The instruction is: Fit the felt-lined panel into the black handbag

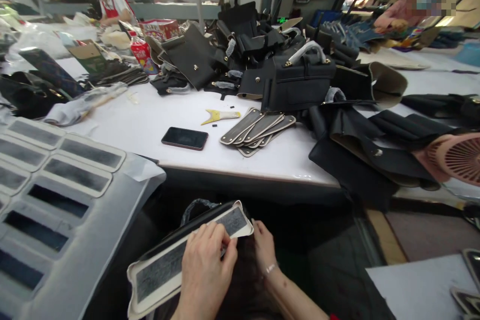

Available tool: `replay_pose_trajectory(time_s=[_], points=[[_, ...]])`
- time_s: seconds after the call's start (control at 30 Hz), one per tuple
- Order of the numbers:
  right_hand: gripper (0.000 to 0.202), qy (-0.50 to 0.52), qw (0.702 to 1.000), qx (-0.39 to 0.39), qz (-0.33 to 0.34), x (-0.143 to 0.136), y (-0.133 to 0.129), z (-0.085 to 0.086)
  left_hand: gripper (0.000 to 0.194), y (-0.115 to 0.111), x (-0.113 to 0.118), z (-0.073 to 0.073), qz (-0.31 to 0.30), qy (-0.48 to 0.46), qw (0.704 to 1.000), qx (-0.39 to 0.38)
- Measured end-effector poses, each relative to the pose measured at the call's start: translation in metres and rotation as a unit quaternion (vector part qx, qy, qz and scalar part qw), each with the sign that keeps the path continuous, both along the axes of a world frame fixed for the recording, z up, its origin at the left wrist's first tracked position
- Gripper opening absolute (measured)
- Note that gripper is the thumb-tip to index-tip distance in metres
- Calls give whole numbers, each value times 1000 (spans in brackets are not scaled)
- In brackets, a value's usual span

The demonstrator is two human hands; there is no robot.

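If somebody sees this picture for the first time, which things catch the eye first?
First, the left hand and right hand at the bottom, gripping a long cream-edged grey panel. Behind them, a heap of black leather bag parts covers the white table, with a dark smartphone lying flat in front.

A long cream-edged panel (165,266) with grey, glue-darkened centre lies tilted, held low.
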State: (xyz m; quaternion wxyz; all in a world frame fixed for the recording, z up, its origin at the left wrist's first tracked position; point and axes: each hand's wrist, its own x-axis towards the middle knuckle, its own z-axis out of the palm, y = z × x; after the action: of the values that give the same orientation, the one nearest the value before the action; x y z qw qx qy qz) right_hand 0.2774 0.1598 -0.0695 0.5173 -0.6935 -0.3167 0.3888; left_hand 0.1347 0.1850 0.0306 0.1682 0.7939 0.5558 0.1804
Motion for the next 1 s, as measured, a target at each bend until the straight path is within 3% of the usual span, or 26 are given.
replay_pose_trajectory(time_s=[0.1,0.13,0.23,0.3,0.43,0.53,0.7,1.0], points=[[25,-100,987,109,68,17,-24,30,19,-2,2,5,15,-5,1000,-18],[22,-174,959,189,121,20,-33,41,19,-3,3,6,18,-7,999,-25],[39,-386,820,348,242,18,-47,64,19,-5,3,7,26,-14,999,-39],[43,-477,768,348,249,9,-47,67,19,-7,2,6,25,-20,999,-34],[47,-573,723,310,230,-3,-42,58,10,-13,-3,0,12,-44,999,16],[47,-595,709,294,239,-6,-44,53,9,-23,-15,-3,5,-36,997,71],[41,-581,725,289,231,-13,-47,53,14,-37,-39,-6,17,-26,991,133],[39,-537,758,295,224,-42,-46,50,9,-44,-52,-9,56,-10,990,126]])
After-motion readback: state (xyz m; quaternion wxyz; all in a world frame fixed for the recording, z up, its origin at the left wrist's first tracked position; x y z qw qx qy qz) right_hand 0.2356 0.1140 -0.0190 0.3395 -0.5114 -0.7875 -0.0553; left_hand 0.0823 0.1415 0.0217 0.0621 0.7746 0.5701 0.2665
